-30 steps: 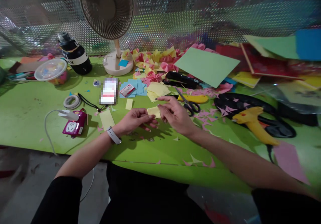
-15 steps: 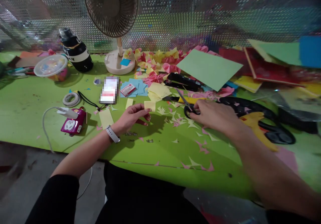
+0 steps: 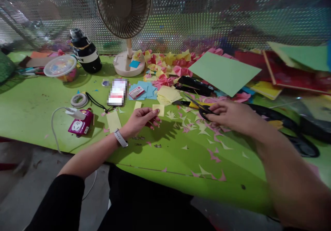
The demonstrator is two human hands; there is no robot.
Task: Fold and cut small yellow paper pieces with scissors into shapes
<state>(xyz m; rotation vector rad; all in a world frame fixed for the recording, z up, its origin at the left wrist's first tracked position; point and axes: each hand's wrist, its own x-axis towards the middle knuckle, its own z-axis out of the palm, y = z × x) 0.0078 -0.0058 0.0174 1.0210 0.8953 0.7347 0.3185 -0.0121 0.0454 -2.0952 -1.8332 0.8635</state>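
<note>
My left hand (image 3: 143, 119) pinches a small folded yellow paper square (image 3: 158, 109) just above the green table (image 3: 38, 117). To the right, my right hand (image 3: 234, 115) is closed around the black handles of a pair of scissors (image 3: 199, 106), whose blades point away towards a stack of yellow paper squares (image 3: 168, 94). The scissors still lie on the table beside a yellow cutter. Small pink and yellow paper scraps (image 3: 199, 127) litter the table between my two hands.
A desk fan (image 3: 124, 24) stands at the back centre, a black bottle (image 3: 86, 53) and a clear lidded tub (image 3: 60, 67) left of it. Folded pink and yellow paper flowers (image 3: 168, 63), a green sheet (image 3: 224, 73), blue squares, a tape roll (image 3: 79, 100) and a pink charger (image 3: 80, 124) lie around.
My right hand let go of the yellow square, moved right and closed on the scissors' handles. The left hand keeps the square and stays in place.
</note>
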